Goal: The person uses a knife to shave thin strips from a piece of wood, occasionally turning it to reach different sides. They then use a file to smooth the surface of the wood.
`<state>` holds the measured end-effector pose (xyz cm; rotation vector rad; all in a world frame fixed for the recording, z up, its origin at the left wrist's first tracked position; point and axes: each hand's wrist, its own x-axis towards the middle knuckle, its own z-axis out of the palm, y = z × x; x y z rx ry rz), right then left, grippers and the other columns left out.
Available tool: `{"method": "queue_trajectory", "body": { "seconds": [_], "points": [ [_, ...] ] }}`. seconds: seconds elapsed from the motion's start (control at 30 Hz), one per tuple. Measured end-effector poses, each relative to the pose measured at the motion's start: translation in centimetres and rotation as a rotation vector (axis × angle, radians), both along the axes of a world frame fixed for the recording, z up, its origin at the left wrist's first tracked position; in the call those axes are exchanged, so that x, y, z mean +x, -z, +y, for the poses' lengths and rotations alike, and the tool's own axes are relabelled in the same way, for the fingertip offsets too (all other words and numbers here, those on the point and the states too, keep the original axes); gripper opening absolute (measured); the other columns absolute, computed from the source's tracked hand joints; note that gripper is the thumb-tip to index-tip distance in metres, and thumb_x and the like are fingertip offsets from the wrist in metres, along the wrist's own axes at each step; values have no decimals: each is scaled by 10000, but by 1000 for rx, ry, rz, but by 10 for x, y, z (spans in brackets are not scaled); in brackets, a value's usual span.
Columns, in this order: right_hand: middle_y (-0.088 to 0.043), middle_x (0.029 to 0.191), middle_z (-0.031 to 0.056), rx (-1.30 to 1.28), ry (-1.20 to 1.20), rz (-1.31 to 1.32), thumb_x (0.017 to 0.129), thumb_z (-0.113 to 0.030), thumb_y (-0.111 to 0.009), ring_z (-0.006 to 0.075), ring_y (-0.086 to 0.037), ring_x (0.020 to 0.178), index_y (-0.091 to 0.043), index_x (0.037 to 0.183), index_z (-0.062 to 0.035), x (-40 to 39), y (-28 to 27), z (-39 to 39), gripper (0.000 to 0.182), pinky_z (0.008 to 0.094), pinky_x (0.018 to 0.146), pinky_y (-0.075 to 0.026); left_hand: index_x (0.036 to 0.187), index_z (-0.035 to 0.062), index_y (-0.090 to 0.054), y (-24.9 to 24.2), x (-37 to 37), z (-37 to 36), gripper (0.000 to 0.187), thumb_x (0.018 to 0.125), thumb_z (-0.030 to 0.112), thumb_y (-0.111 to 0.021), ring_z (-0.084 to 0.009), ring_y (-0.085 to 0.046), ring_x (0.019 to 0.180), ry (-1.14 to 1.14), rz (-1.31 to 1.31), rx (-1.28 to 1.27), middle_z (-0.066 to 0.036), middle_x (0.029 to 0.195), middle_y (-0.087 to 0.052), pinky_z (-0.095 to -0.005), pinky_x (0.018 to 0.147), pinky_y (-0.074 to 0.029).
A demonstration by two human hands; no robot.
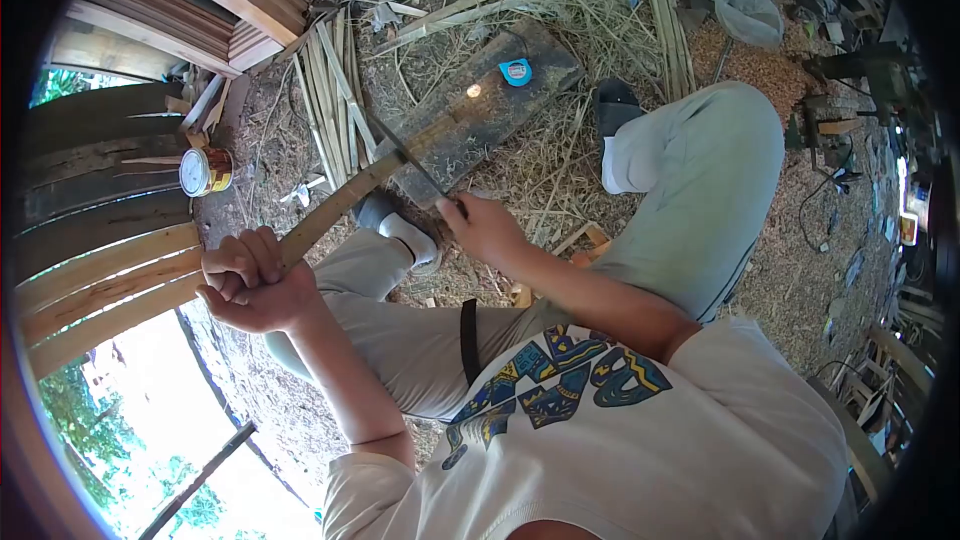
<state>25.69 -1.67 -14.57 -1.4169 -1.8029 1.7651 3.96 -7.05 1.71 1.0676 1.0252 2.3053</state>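
Note:
My left hand (258,278) is closed around the near end of a long bamboo strip (340,205). The strip slants up and away, its far part lying over a dark, worn wooden board (510,125) on the ground. In my right hand (482,228) is the dark handle of a knife (424,174). Its long blade crosses the strip near the board's left edge, with the tip pointing up and left. A blue tape measure (515,72) rests on the board's far part.
Loose bamboo strips (335,100) lie left of the board, among straw and shavings (540,15). A paint can (206,172) stands by the wooden slats (110,270) at left. My shoes (616,105) flank the board. A whitish bag-like thing (749,16) sits at the back right.

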Motion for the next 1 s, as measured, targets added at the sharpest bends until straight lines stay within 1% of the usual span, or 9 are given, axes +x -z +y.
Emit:
{"method": "queue_trajectory", "body": {
  "seconds": [0.2, 0.23, 0.33, 0.37, 0.57, 0.67, 0.77, 0.87, 1.0],
  "points": [
    [-682, 772, 213, 227, -231, 172, 1019, -504, -560, 401, -688, 727, -673, 990, -32, 10, -43, -11, 487, 505, 647, -512, 759, 92, -484, 1, 9, -2, 569, 1078, 559, -418, -81, -310, 433, 206, 185, -44, 39, 562, -346, -260, 451, -249],
    [-678, 710, 168, 219, -161, 187, 1033, -496, -551, 357, -675, 627, -682, 998, -29, 8, -40, -10, 487, 474, 610, -512, 743, 89, -491, 2, 8, -2, 585, 1066, 576, -449, -84, -314, 430, 282, 284, -24, 40, 553, -360, -263, 451, -249],
    [-650, 752, 154, -30, 25, 265, 1058, -430, -560, 288, -656, 701, -710, 1083, -37, 6, -18, -2, 422, 408, 676, -501, 700, 128, -460, -6, 13, -1, 588, 1046, 601, -495, -85, -293, 414, 383, 426, -42, 54, 532, -349, -282, 442, -232],
    [-668, 667, 86, -1, 5, 275, 1054, -498, -543, 239, -657, 599, -710, 998, -38, 7, -2, -1, 493, 398, 611, -512, 682, 127, -458, -8, 15, -2, 583, 1055, 572, -502, -86, -292, 403, 422, 426, -84, 56, 515, -343, -290, 435, -227],
    [-644, 655, 116, 84, -132, 185, 1035, -546, -553, 293, -646, 592, -697, 982, -42, 16, -13, 15, 527, 413, 602, -500, 632, 130, -464, -6, 18, -6, 580, 1064, 512, -524, -94, -293, 364, 426, 335, -161, 58, 468, -337, -307, 414, -228],
    [-607, 642, 91, 158, -232, 192, 1050, -459, -572, 225, -598, 589, -700, 1030, -33, 17, -40, 14, 446, 370, 601, -479, 609, 89, -510, -8, 25, -5, 587, 1051, 467, -587, -125, -389, 368, 512, 355, -115, 34, 471, -447, -314, 394, -261],
    [-626, 680, 117, 243, -296, 246, 1043, -467, -577, 247, -644, 636, -694, 1017, -38, 20, -41, 10, 446, 389, 614, -486, 568, 89, -517, -11, 36, -6, 613, 1042, 468, -603, -132, -382, 363, 590, 367, -146, 35, 462, -450, -322, 387, -259],
    [-624, 706, 137, 6, -61, 147, 1042, -461, -579, 264, -640, 648, -663, 950, -43, 11, 2, 9, 436, 397, 622, -486, 546, 88, -526, -11, 36, -9, 625, 1038, 465, -608, -135, -380, 355, 591, 313, -197, 31, 450, -446, -328, 379, -257],
    [-624, 727, 139, 4, -54, 24, 1046, -455, -577, 251, -607, 649, -662, 935, -43, 16, -10, 23, 434, 385, 642, -486, 545, 89, -529, -10, 33, -11, 625, 1033, 471, -612, -140, -383, 352, 562, 249, -215, 23, 446, -445, -331, 381, -274]
  ]
}}
